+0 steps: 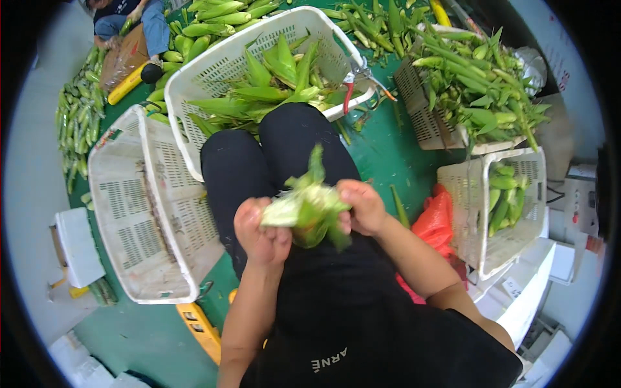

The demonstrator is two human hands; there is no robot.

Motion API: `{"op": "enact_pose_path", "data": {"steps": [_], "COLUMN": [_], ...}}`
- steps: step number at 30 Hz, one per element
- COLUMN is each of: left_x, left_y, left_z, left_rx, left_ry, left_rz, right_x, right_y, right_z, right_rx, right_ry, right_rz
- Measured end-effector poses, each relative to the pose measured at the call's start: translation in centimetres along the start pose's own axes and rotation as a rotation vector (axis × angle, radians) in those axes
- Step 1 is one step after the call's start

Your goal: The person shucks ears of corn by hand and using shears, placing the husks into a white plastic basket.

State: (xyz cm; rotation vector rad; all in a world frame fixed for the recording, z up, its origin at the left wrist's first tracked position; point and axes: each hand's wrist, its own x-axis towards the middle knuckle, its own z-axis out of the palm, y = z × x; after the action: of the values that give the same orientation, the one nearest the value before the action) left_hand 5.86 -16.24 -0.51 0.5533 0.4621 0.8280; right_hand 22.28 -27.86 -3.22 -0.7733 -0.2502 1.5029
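Over my lap, an ear of corn (304,210) with its pale and green husk pulled loose is held between my hands, blurred by motion. My left hand (262,233) is closed on the husk at the ear's left side, and my right hand (356,207) grips it at the right. Just beyond my knees stands a white slatted crate (187,90) of husks and corn, with red-handled pruning shears (349,87) at its right edge.
An empty white crate (123,213) lies at left, beside a yellow object (200,330). At right are a crate of greens (479,84), a crate of corn (511,200) and a red bag (430,220). Another person (155,29) sits at upper left among piled corn (81,116).
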Motion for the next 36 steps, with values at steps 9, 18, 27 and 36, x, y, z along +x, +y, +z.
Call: {"op": "enact_pose_path", "data": {"steps": [9, 18, 27, 36], "left_x": [-0.3, 2.9, 5.0, -1.6], "left_y": [-3.4, 3.9, 24.1, 16.9], "left_z": [4.3, 4.7, -8.2, -43.8], "left_rx": [0.232, 0.236, 0.641, 1.476], "left_ry": [-0.289, -0.061, 0.373, 0.857], "left_rz": [0.171, 0.047, 0.577, -0.340], "right_x": [-1.6, 0.9, 31.8, 45.5], "right_y": [-0.5, -6.4, -20.2, -22.4], "right_z": [-2.8, 5.1, 19.7, 12.6], "right_rx": [-0.157, -0.541, -1.094, -0.731], "right_ry": [0.233, 0.097, 0.056, 0.186], "right_rz": [-0.072, -0.092, -0.364, -0.650]}}
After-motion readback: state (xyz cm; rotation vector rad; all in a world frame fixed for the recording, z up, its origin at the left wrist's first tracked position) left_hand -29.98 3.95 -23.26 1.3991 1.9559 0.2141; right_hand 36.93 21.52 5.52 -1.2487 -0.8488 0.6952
